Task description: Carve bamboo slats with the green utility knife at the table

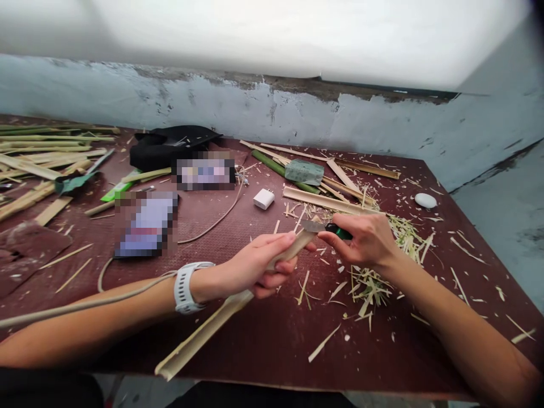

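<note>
My left hand (pixel 272 263) is closed around a split bamboo strip (pixel 204 334), which slants from the near table edge up toward the right. In my right hand (pixel 366 241) is a utility knife (pixel 338 230) with a dark green and black handle, fingers wrapped round it. Its grey blade lies against the far end of the strip, just beyond my left fingers. A pale watch with a perforated strap (pixel 187 288) is on my left wrist. Bamboo shavings (pixel 369 289) are heaped under and beside my right hand.
Split bamboo pieces (pixel 327 198) lie behind my hands, and more bamboo strips (pixel 38 164) are piled at left. Two phones, a white charger (pixel 264 198), a cable (pixel 212 224), a black cloth item (pixel 170 144) and a white oval object (pixel 425 200) rest on the dark red table (pixel 272 351). A wall borders the back.
</note>
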Demonstrator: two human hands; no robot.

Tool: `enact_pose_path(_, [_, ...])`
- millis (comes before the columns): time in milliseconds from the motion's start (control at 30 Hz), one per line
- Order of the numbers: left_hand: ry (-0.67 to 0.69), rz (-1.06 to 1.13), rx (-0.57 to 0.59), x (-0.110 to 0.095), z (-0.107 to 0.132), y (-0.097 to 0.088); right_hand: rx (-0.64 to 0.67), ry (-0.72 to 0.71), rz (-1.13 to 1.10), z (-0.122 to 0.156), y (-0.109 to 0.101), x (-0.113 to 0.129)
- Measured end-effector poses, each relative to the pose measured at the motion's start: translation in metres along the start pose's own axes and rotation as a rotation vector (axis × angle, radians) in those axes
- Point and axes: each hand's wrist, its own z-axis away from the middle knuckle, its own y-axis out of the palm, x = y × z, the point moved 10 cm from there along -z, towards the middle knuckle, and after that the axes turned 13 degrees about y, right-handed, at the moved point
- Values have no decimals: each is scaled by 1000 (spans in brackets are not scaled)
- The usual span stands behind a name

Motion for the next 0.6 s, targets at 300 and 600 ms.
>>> enact_pose_path(300, [-12, -11, -28, -2, -5, -5, 4, 41, -20, -4, 6, -3])
enact_pose_path(600, [-35, -130, 72, 3, 14, 14, -108, 400, -226, -10, -39, -98])
